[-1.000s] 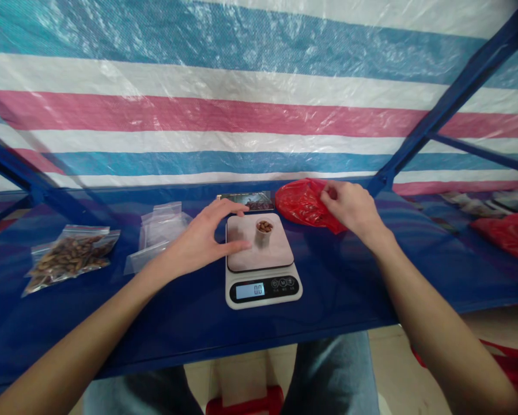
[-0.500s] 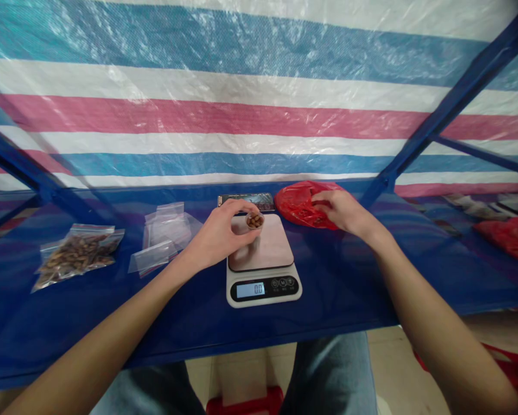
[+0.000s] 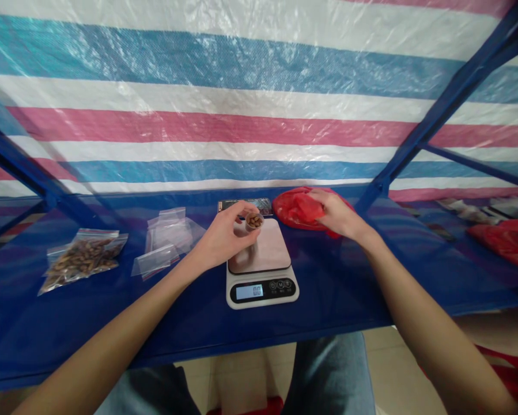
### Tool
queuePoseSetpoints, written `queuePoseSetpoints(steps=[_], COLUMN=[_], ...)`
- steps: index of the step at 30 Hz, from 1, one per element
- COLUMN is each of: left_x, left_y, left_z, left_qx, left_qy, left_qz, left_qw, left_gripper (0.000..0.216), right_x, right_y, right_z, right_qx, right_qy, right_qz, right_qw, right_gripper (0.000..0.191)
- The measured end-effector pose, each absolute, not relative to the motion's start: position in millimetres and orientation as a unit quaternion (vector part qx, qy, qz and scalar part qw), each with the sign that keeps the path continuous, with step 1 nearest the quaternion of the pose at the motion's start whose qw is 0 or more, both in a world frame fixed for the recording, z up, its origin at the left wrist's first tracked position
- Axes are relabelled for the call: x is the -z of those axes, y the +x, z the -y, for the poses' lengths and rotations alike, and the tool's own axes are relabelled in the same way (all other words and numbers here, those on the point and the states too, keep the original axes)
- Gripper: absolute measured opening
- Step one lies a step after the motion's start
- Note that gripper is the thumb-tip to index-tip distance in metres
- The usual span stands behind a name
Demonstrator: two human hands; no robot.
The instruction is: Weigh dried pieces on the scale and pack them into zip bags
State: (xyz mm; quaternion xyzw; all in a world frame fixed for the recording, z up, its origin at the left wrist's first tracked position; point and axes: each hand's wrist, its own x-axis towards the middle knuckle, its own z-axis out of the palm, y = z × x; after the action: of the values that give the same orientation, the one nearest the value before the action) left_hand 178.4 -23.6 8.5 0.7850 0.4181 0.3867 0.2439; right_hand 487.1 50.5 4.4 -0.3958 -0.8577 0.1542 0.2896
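My left hand (image 3: 229, 233) is closed round a small clear cup (image 3: 254, 222) that holds brown seed-like pieces. It keeps the cup over the pan of a white digital scale (image 3: 263, 253), whose display (image 3: 250, 290) reads 0.0. At the red plastic bag (image 3: 291, 212), behind and right of the scale, my right hand (image 3: 339, 216) grips the bag's crumpled film between thumb and fingers. Part of its fingers is hidden by the film.
A zip bag of brown pieces (image 3: 86, 253) lies at the left, with several flat clear zip bags (image 3: 167, 236) beside it. Behind the scale is a dark flat box (image 3: 265, 206). Blue metal posts (image 3: 427, 127) and a striped sheet (image 3: 224, 127) bound the blue table (image 3: 189, 323).
My right hand has shifted slightly left, and the bag's red film is now bunched up at its fingers. My left hand still holds the cup over the scale. The view has tilted slightly.
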Motion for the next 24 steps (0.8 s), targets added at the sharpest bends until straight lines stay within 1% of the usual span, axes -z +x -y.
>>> queuePoseSetpoints(steps=[2, 3, 7, 9, 11, 14, 17, 21, 24], left_x=[-14, -17, -29, -32, -32, -32, -34, -34, -31], left_y=[190, 197, 233, 252, 271, 295, 313, 327, 330], left_z=[18, 15, 1, -7, -15, -27, -36, -48, -58], left_qx=[-0.392, -0.397, -0.436, -0.446, -0.432, -0.398, -0.355, -0.246, -0.196], left_qy=[0.789, 0.79, 0.785, 0.784, 0.798, 0.833, 0.861, 0.887, 0.895], left_qz=[-0.402, -0.39, -0.32, -0.297, -0.28, -0.273, -0.3, -0.376, -0.394], left_qw=[0.251, 0.256, 0.301, 0.313, 0.312, 0.27, 0.207, 0.11, 0.074], left_gripper=[0.027, 0.026, 0.026, 0.027, 0.024, 0.017, 0.016, 0.023, 0.027], right_x=[-7, -9, -16, -21, -26, -30, -32, -35, -39], right_y=[469, 461, 452, 464, 483, 507, 515, 519, 525], right_z=[-42, -38, -33, -37, -42, -45, -42, -38, -38], right_qx=[-0.143, -0.155, -0.199, -0.199, -0.185, -0.156, -0.133, -0.088, -0.053], right_qy=[-0.383, -0.372, -0.337, -0.368, -0.444, -0.523, -0.54, -0.593, -0.645], right_qz=[0.853, 0.855, 0.862, 0.851, 0.832, 0.815, 0.815, 0.792, 0.759], right_qw=[0.326, 0.326, 0.321, 0.316, 0.276, 0.197, 0.166, 0.114, 0.076], right_gripper=[0.036, 0.039, 0.042, 0.043, 0.047, 0.049, 0.046, 0.043, 0.039])
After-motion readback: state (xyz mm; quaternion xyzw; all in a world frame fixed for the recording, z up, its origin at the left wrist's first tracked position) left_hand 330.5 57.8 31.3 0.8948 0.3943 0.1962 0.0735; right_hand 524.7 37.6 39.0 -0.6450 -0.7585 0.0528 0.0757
